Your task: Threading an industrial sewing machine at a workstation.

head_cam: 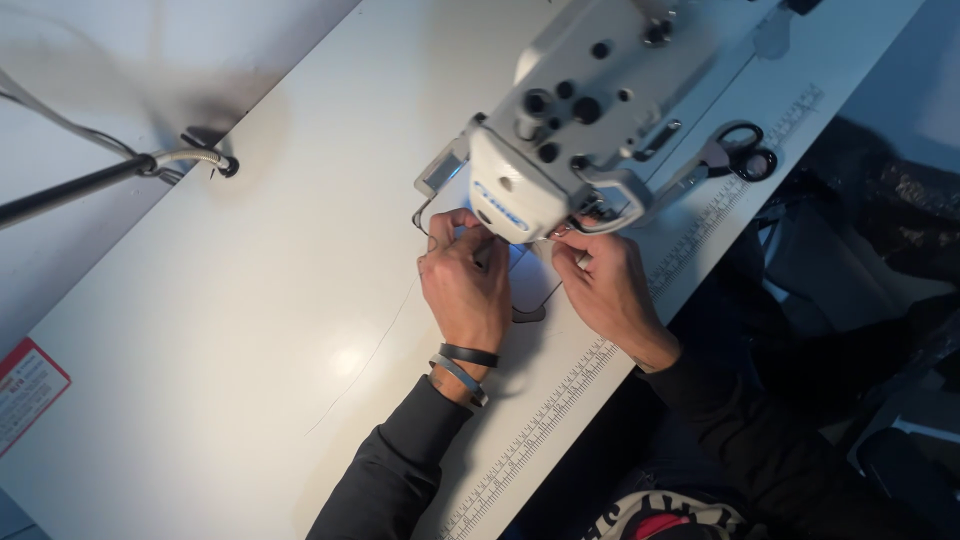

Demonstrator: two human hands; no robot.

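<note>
A white sewing machine (580,110) stands on a white table (250,330). Both hands are at its needle end. My left hand (465,285), with dark bands on the wrist, rests just left of the machine head, fingers curled near the needle area. My right hand (605,285) pinches something thin, perhaps thread, right under the machine head. A small bright piece lies between the hands, mostly hidden by them. A thin dark wire or cord (535,310) loops around the work area.
Black-handled scissors (735,155) lie on the table to the right of the machine. A printed ruler strip (560,400) runs along the table's near edge. A flexible lamp arm (120,175) reaches in from the left. A red label (28,390) sits at the far left.
</note>
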